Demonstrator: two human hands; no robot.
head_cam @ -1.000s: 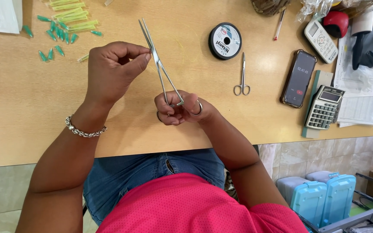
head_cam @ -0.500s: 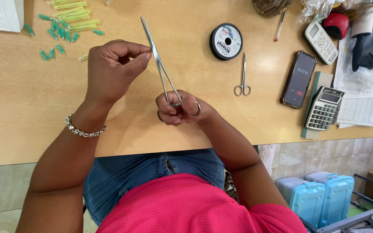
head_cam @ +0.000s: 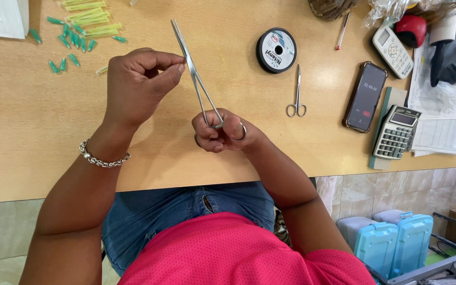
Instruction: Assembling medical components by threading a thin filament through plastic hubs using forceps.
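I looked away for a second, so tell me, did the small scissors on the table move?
No. The small scissors lie in the same spot as before, between the thread spool and the phone.

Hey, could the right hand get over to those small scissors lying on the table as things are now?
Probably yes: the small scissors lie on bare table just beyond the right hand, nothing between. But its fingers are in the forceps rings, so it isn't free.

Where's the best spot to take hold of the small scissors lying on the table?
Probably the narrow shank of the small scissors, pinched from above across its sides. They lie flat, closed, finger loops toward the table edge, with bare table on both sides.
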